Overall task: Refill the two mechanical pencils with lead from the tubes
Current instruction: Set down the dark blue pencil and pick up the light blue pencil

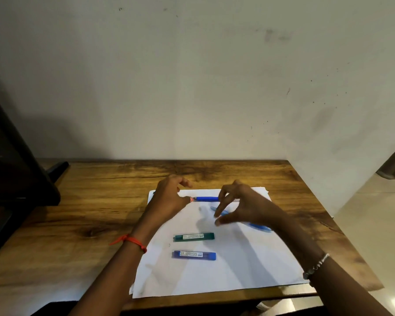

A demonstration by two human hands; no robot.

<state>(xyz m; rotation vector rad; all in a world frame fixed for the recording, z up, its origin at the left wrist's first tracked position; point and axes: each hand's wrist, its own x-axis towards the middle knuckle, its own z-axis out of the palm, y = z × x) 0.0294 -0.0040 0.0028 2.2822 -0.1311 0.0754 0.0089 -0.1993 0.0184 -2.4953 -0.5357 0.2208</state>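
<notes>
Blue pencils [206, 199] number two, with one green tube [193, 236], one blue tube [193, 255]

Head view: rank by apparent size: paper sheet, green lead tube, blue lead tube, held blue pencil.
1. paper sheet
2. green lead tube, blue lead tube: alike, tied
3. held blue pencil, visible part only; left hand and right hand hide its ends

White paper [226, 274] on wooden table [89, 201]; scuffed wall [192, 76]
</notes>
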